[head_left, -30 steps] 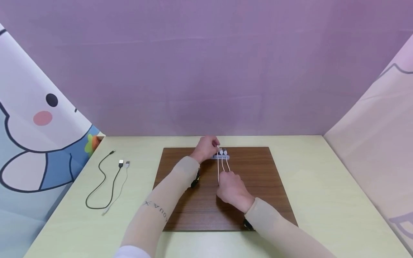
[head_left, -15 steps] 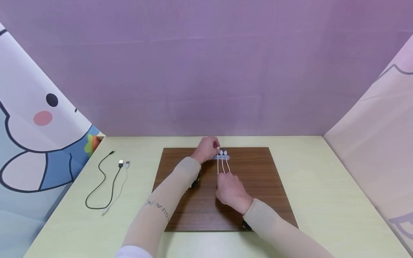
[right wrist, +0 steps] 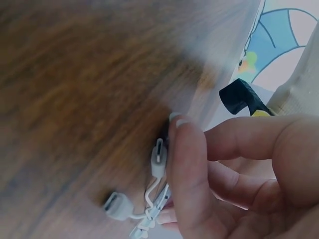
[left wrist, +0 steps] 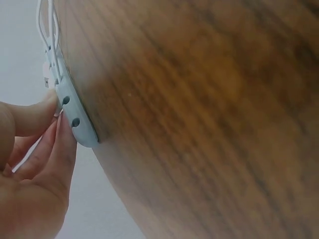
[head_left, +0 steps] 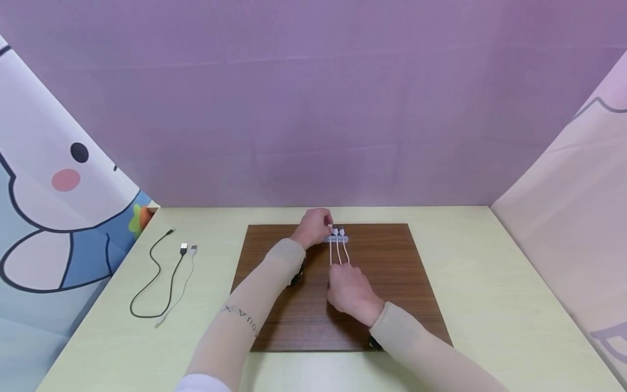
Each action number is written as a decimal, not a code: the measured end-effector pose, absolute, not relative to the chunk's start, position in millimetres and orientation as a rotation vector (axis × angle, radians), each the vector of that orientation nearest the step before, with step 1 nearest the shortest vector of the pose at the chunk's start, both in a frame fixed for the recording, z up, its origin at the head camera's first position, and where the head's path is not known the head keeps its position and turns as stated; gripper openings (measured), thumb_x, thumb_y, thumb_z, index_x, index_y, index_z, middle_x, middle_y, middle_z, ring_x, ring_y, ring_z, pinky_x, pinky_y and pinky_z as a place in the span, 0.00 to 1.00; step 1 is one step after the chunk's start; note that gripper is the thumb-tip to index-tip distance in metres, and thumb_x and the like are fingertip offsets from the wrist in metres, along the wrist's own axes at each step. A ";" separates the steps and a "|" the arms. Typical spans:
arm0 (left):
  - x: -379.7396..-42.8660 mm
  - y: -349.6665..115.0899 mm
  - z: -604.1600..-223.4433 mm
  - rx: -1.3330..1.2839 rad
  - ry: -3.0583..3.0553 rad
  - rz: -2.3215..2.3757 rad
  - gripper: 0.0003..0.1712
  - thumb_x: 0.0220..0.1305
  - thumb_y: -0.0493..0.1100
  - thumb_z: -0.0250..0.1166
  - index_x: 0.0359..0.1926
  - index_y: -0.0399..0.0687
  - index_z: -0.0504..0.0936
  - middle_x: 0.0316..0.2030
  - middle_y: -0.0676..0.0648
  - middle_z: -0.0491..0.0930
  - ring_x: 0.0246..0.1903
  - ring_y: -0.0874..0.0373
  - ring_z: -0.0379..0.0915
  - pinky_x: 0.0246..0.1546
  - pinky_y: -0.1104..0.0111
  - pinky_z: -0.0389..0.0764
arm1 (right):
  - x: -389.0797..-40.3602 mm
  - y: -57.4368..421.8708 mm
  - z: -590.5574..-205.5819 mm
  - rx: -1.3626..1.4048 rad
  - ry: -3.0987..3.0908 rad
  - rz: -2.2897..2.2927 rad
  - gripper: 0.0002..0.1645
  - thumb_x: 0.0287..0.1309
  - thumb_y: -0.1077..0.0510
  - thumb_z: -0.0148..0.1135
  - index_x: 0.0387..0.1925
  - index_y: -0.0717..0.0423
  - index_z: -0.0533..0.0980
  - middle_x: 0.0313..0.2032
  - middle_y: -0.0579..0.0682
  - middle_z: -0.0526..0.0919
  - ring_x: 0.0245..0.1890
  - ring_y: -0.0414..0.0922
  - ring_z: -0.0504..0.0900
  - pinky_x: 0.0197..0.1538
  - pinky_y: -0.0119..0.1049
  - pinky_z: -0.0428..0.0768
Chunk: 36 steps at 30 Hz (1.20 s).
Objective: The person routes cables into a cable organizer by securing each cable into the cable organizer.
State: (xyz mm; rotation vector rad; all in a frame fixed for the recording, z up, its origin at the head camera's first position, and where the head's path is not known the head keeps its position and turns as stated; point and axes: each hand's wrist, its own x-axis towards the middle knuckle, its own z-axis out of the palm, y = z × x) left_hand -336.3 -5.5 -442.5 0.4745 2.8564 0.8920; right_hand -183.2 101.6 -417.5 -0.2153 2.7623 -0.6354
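Observation:
A pale blue-grey cable holder (head_left: 339, 239) lies near the far edge of the brown wooden board (head_left: 392, 283). Three white USB cables run from it towards me, their plugs beyond the holder. My left hand (head_left: 312, 226) pinches the plug end of the leftmost white cable (head_left: 330, 251) right behind the holder. Two bare slots of the holder (left wrist: 72, 112) show in the left wrist view. Lower on the board, my right hand (head_left: 354, 292) grips that cable with curled fingers. Beside those fingers, the right wrist view shows two small white connectors, one upright connector (right wrist: 158, 159) and one lying connector (right wrist: 118, 206).
On the pale table (head_left: 495, 305), left of the board, lie a black USB cable (head_left: 158, 267) and a thin grey-white USB cable (head_left: 188, 279). A purple backdrop (head_left: 318, 109) rises behind, with printed cloth on both sides.
My right hand has drawn slightly left and towards me, and the leftmost cable now runs straighter. The plug in my left hand has come slightly nearer the holder.

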 end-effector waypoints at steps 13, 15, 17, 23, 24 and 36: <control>-328.5 -8.7 -436.2 0.525 2.894 0.677 0.08 0.73 0.39 0.62 0.44 0.41 0.85 0.37 0.46 0.83 0.32 0.56 0.75 0.35 0.66 0.78 | -185.5 104.3 -424.3 -0.244 2.735 -0.746 0.13 0.57 0.70 0.60 0.20 0.56 0.73 0.18 0.50 0.73 0.14 0.44 0.73 0.18 0.35 0.71; -327.1 -10.0 -435.9 0.518 2.890 0.677 0.08 0.73 0.39 0.62 0.45 0.41 0.85 0.38 0.46 0.82 0.33 0.56 0.75 0.35 0.66 0.78 | -185.5 104.5 -424.1 -0.256 2.738 -0.752 0.13 0.58 0.69 0.60 0.20 0.56 0.73 0.18 0.50 0.73 0.14 0.44 0.73 0.19 0.35 0.71; -325.9 -11.2 -435.2 0.517 2.884 0.682 0.08 0.73 0.39 0.62 0.46 0.41 0.85 0.38 0.47 0.82 0.33 0.56 0.74 0.36 0.66 0.77 | -185.5 104.7 -424.1 -0.269 2.743 -0.747 0.13 0.59 0.68 0.61 0.20 0.56 0.74 0.17 0.50 0.73 0.14 0.43 0.73 0.19 0.36 0.72; -321.9 -15.0 -433.3 0.547 2.921 0.657 0.08 0.72 0.37 0.61 0.45 0.42 0.85 0.37 0.48 0.81 0.33 0.56 0.73 0.35 0.67 0.77 | -186.0 105.3 -424.5 -0.297 2.751 -0.731 0.15 0.61 0.64 0.63 0.19 0.55 0.73 0.17 0.49 0.73 0.15 0.43 0.73 0.20 0.36 0.72; -321.0 -16.0 -433.0 0.552 2.934 0.645 0.08 0.72 0.37 0.60 0.44 0.42 0.85 0.37 0.48 0.81 0.34 0.56 0.73 0.35 0.67 0.77 | -185.8 105.4 -424.7 -0.298 2.751 -0.733 0.15 0.61 0.64 0.62 0.19 0.55 0.73 0.17 0.49 0.72 0.15 0.43 0.73 0.20 0.36 0.71; -308.2 -36.4 -424.7 0.626 2.969 0.624 0.07 0.69 0.34 0.60 0.36 0.44 0.84 0.33 0.50 0.79 0.33 0.56 0.72 0.36 0.66 0.76 | -183.3 110.0 -424.6 -0.277 2.733 -0.752 0.17 0.62 0.61 0.63 0.17 0.54 0.72 0.16 0.48 0.71 0.13 0.43 0.72 0.18 0.35 0.70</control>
